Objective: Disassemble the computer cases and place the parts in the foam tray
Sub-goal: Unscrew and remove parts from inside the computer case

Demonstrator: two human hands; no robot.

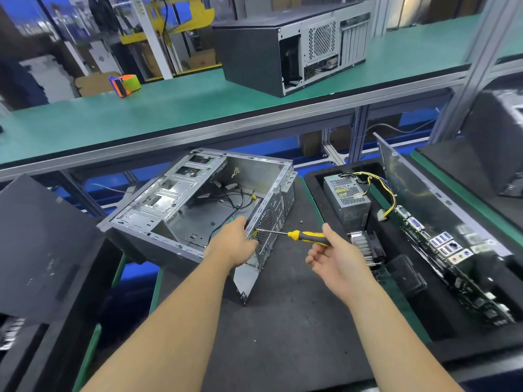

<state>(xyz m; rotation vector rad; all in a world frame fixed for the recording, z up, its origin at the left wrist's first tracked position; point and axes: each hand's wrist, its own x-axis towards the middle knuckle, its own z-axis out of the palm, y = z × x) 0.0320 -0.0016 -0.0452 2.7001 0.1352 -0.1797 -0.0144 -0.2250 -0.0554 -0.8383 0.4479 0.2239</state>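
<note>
A long green-topped shelf (175, 114) carries a closed black and grey computer case (291, 49). Below it, on the dark work mat (283, 321), lies the opened bare-metal computer case (203, 202), loose black cables inside. To its right the black foam tray (325, 210) holds a grey perforated power supply (346, 199), a finned heatsink (365, 247) and a green motherboard (452, 267) standing on edge. The left hand (233, 243) grips the case's rear panel. The right hand (334, 257) holds the yellow-and-black screwdriver (305, 236) in curled fingers, tip at that panel

Head view, down and forward, close over workbench (283, 321)
</note>
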